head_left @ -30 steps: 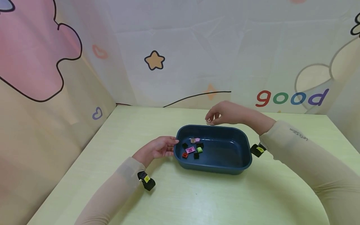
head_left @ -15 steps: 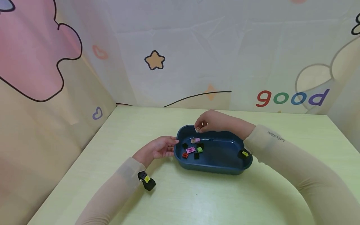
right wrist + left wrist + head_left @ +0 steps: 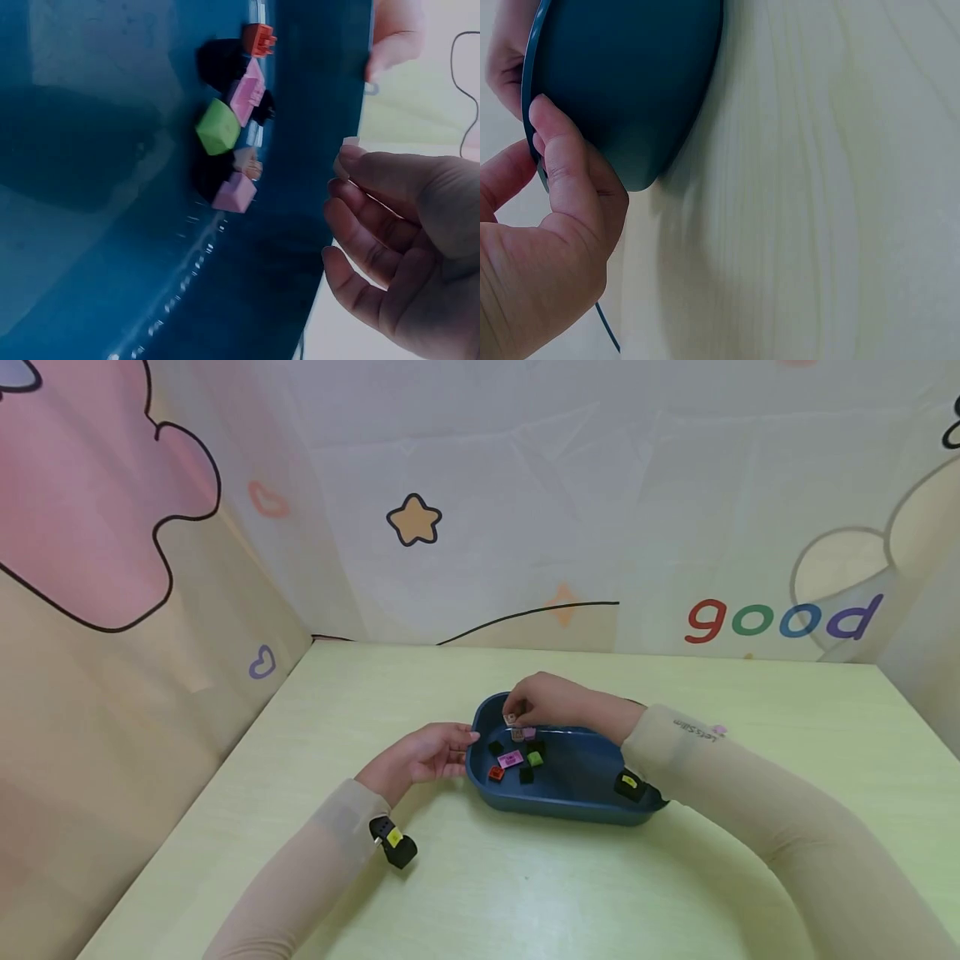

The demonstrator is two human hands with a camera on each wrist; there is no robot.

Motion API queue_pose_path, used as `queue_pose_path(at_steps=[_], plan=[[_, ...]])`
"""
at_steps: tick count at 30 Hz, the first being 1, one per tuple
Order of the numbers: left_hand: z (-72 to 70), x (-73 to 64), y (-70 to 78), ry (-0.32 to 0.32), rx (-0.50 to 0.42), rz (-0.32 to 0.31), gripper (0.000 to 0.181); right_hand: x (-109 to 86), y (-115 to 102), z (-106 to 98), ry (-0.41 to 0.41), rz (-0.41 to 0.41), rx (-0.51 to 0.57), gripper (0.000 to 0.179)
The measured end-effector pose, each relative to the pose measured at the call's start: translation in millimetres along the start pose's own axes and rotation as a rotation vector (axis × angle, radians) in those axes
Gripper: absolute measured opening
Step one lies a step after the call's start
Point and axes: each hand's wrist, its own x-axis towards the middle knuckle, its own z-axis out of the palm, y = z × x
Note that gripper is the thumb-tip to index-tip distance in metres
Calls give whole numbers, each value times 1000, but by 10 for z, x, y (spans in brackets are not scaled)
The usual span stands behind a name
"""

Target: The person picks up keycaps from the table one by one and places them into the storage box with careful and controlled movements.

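Observation:
My left hand [image 3: 431, 752] grips the left end of a dark blue plastic basin [image 3: 570, 812], thumb at its rim and fingers against the outer wall. Over the basin's far left part, my right hand [image 3: 551, 697] pinches a small pale toy brick [image 3: 511, 720] between thumb and fingertips. Inside lie several small bricks: a lime green brick [image 3: 218, 127], an orange-red brick [image 3: 259, 39], a flat pink brick [image 3: 247, 91], a light pink brick [image 3: 235, 193] beside a tan one [image 3: 247, 161], and black bricks [image 3: 221, 64]. The right forearm hides the basin's far right side.
The basin stands on a pale wooden table [image 3: 465, 893]. A small pink piece [image 3: 718, 730] peeks out past the right sleeve. Behind the table hangs a printed cloth backdrop [image 3: 525, 527]. Small black cameras [image 3: 393, 842] are strapped to the wrists.
My right hand has moved left and down from behind the basin's far rim to over the bricks, still pinching the pale brick. The left hand has kept its grip on the rim.

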Motion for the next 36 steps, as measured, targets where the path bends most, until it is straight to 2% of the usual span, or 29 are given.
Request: queue_pose_path(at_steps=[12, 21, 36], plan=[[10, 4, 6, 3, -18, -14, 18, 186, 34, 199, -76, 71, 4, 20], [16, -7, 3, -9, -12, -6, 22, 229, 14, 297, -56, 95, -77, 20], [-5, -12, 13, -15, -17, -10, 14, 294, 25, 431, -39, 144, -166, 17]])
